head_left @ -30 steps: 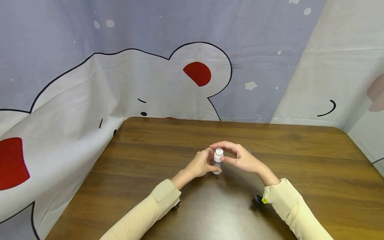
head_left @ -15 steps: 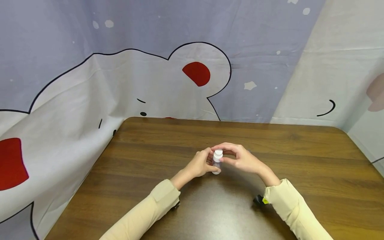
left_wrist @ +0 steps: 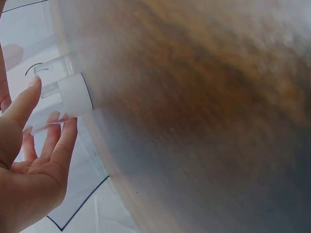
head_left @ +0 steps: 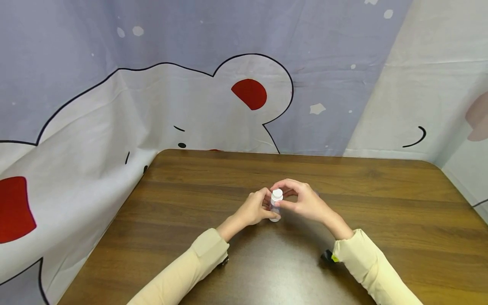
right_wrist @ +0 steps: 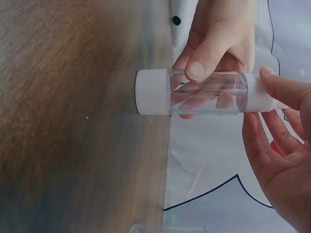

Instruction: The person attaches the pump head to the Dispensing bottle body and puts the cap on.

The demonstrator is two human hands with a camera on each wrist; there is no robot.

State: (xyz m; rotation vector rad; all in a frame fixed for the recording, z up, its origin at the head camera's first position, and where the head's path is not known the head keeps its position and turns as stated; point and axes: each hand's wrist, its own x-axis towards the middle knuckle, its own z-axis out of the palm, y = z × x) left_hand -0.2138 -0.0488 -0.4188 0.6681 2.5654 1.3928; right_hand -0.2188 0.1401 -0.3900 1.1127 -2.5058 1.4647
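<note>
A small clear pump bottle (right_wrist: 228,103) with a white base (right_wrist: 153,92) and a white collar (right_wrist: 259,94) stands upright on the table. My left hand (head_left: 249,209) holds its clear body low down, thumb on the near side and fingers on the far side. At the top, my right hand (head_left: 306,203) pinches the white collar between thumb and fingers. Inside the body a thin tube shows in the right wrist view. The left wrist view has the white base (left_wrist: 76,94) beside the left fingertips; the right hand mostly hides the pump's top there.
A clear, cap-like piece (right_wrist: 167,229) stands on the brown wooden table (head_left: 213,178), mostly hidden behind the right hand in the head view. A printed curtain (head_left: 324,76) hangs along the table's far edge. Black straps (head_left: 328,256) show at both cuffs.
The right hand's fingers and wrist have shifted slightly around the collar, and its thumb sits a little farther left. The left hand and bottle stay nearly in place.
</note>
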